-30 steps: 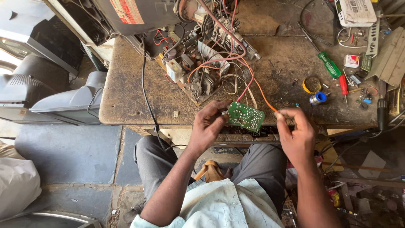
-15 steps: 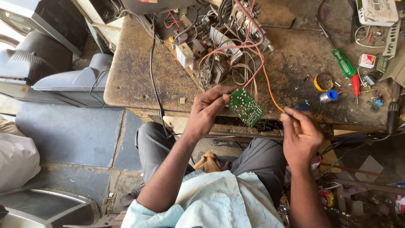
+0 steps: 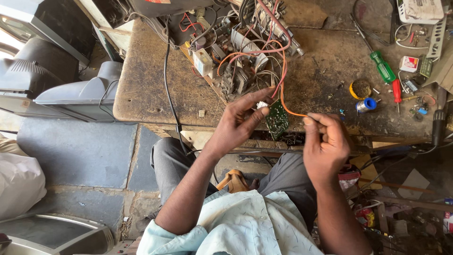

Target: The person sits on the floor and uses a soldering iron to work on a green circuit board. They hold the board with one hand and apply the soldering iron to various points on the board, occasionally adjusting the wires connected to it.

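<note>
Left hand (image 3: 236, 125) pinches a small green circuit board (image 3: 277, 120) between thumb and fingertips, holding it tilted just above the near edge of the bench (image 3: 141, 89). Right hand (image 3: 325, 141) has its fingers closed together on an orange wire (image 3: 292, 112) that runs from the board up into a tangle of electronic parts (image 3: 236, 61). Farther right on the bench lie a green-handled screwdriver (image 3: 383, 67), a red screwdriver (image 3: 397, 89) and a solder spool (image 3: 366, 105).

Circuit board (image 3: 277, 120) held in left hand (image 3: 238, 125), just left of right hand (image 3: 325, 144); wire tangle (image 3: 245, 61) behind grip, screwdriver (image 3: 382, 66) and solder spool (image 3: 366, 105) to its right on workbench (image 3: 141, 89).
</note>
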